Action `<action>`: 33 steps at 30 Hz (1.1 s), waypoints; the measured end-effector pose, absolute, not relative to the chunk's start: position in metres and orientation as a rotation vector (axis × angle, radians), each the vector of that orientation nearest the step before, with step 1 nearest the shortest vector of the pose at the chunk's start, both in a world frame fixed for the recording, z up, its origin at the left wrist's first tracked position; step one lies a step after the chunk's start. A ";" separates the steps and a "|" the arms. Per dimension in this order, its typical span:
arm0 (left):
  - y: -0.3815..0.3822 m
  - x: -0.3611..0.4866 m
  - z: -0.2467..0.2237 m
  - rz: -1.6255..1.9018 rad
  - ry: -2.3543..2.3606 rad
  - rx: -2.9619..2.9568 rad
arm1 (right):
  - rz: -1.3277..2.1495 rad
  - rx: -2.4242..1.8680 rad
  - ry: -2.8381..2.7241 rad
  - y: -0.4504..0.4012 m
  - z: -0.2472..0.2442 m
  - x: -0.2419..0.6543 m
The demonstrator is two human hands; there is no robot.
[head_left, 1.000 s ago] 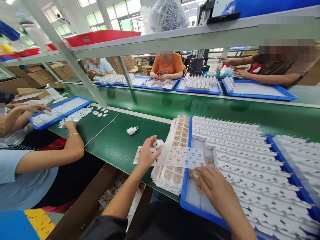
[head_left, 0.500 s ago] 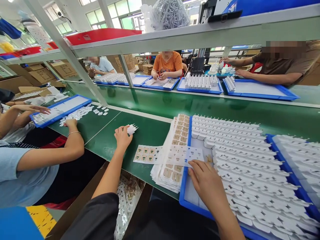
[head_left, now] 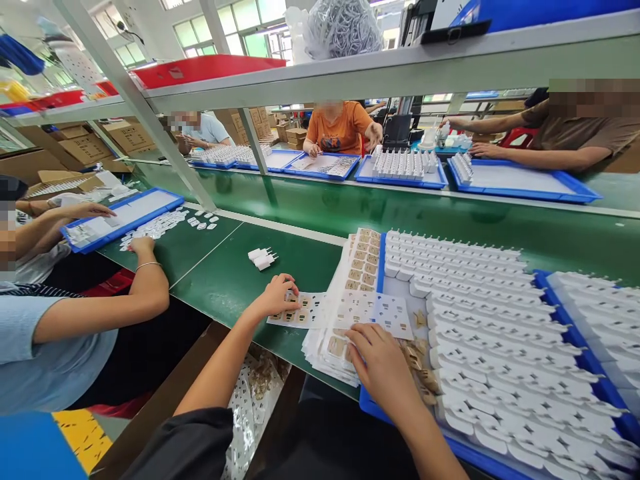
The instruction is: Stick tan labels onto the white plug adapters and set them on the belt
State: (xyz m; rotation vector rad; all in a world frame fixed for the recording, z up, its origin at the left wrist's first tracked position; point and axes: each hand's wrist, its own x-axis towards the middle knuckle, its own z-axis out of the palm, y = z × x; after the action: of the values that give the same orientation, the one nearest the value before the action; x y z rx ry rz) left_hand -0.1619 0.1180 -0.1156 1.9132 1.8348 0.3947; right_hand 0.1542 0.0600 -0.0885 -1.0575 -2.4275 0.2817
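Observation:
My left hand (head_left: 277, 297) is over the left end of a sticker strip (head_left: 315, 308), its fingers bent together against the small printed stickers; whatever they pinch is hidden. The strip lies across a stack of label sheets (head_left: 363, 257) bearing tan printed pieces. My right hand (head_left: 380, 363) rests palm down at the strip's lower edge, fingers outstretched over the sheets and the tray's rim. White plug adapters (head_left: 263, 258) with pins lie side by side on the green table, beyond my left hand and touched by neither hand.
Beside my right hand, a blue tray (head_left: 383, 267) holds rows of white adapters and crumpled tan scraps (head_left: 423, 370). Another blue tray (head_left: 550, 283) stands farther right. A co-worker's arm (head_left: 145, 287) reaches among white pieces at left. A shelf (head_left: 350, 73) spans overhead.
My left hand has let go of a white adapter, leaving it on the table, and has come right and nearer, onto the sticker strip. My right hand has slid left, uncovering tan scraps.

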 end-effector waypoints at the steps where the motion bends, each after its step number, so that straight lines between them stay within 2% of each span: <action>1: 0.118 -0.161 -0.114 0.403 1.829 1.895 | 0.294 -1.050 -2.440 0.060 -0.089 0.152; 9: 0.112 -0.149 -0.104 0.497 1.819 1.664 | 0.257 -1.015 -2.431 0.057 -0.095 0.145; 14: 0.113 -0.144 -0.092 0.572 1.653 1.505 | 0.233 -0.971 -2.366 0.059 -0.098 0.147; 25: 0.098 -0.097 -0.027 0.635 1.152 1.437 | 0.367 -0.700 -2.068 0.075 -0.047 0.117; 33: 0.095 -0.080 -0.012 0.609 1.049 1.342 | 0.442 -0.741 -1.943 0.079 -0.047 0.125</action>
State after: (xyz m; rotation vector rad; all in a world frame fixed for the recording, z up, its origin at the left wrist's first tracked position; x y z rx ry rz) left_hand -0.0802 0.0946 -0.0117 1.3419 1.0488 0.6088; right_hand 0.1246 0.0788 -0.0467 -0.7407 -1.9432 0.4418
